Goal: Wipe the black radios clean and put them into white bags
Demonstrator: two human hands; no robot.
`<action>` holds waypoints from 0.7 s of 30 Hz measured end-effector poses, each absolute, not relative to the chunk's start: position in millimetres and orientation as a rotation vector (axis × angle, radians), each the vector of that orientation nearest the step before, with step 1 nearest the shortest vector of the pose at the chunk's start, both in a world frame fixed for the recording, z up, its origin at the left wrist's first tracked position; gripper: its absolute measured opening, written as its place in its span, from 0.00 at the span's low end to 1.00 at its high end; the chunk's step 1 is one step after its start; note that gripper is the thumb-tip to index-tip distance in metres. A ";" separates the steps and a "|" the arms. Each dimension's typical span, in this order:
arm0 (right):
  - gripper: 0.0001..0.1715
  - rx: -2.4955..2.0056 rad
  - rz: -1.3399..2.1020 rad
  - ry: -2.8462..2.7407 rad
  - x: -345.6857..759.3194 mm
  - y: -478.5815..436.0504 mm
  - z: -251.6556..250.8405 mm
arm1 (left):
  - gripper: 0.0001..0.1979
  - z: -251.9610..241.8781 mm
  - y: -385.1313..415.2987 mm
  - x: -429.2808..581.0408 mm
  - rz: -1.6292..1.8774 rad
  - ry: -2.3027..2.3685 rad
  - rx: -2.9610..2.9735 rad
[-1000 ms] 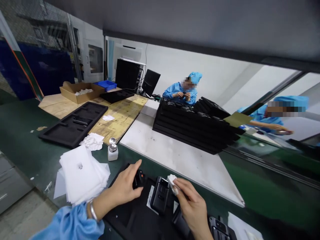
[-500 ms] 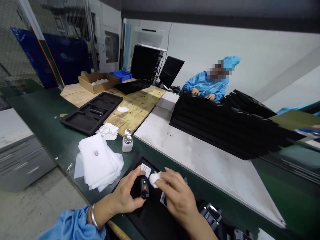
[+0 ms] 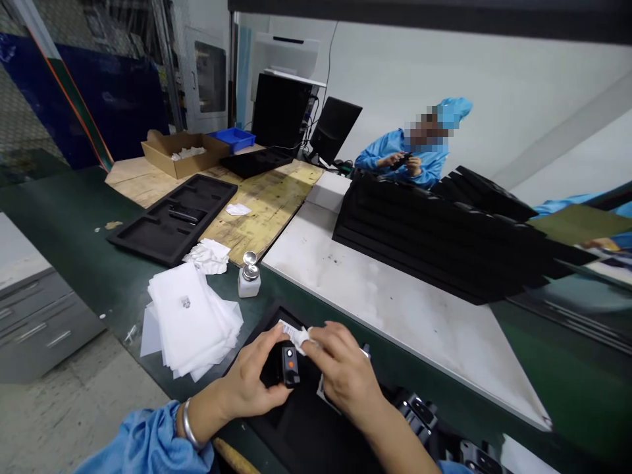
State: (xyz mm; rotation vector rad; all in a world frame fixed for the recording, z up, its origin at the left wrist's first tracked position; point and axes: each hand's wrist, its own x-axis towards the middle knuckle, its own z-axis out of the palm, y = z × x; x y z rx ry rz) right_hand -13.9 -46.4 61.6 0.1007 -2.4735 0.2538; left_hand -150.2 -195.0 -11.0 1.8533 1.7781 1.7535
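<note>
My left hand (image 3: 254, 380) is closed around a small black device (image 3: 290, 366) with a white button and an orange button on the side facing me. In my right hand (image 3: 342, 370) a crumpled white wipe (image 3: 302, 337) is pinched between thumb and fingers, close to the device's upper edge. A white label with printed bars (image 3: 287, 330) shows just behind the device. Both hands are over a black foam tray (image 3: 320, 438), part of which they hide. A pale-edged item under my right hand is mostly covered.
Left of my hands lie a stack of white sheets (image 3: 185, 322), crumpled wipes (image 3: 208, 255) and a pump bottle (image 3: 249, 280) with its lid up. Another black tray (image 3: 128, 245) lies beyond. Black devices (image 3: 419, 415) sit at right. A co-worker (image 3: 395, 150) sits behind stacked black trays (image 3: 395, 224).
My right hand has moved the wipe up and slightly left, toward the label. The device in my left hand has shifted slightly right. The co-worker's hands have risen, holding a dark object.
</note>
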 end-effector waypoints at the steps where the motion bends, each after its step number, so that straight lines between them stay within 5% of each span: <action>1: 0.22 0.044 0.234 -2.434 -14.2 -46.5 60.1 | 0.45 -10.4 -194.7 -150.0 1.731 1.775 1.847; 9: 0.23 -0.168 0.210 -2.407 11.6 -17.8 37.3 | 0.42 2.8 -184.0 -149.7 1.541 1.984 1.724; 16: 0.17 -0.766 0.182 -2.169 124.8 -4.6 14.0 | 0.40 31.1 -103.2 -140.4 0.622 2.534 1.658; 21: 0.17 -0.816 0.259 -2.115 156.2 -22.3 9.4 | 0.44 35.6 -58.3 -72.8 0.455 2.450 1.769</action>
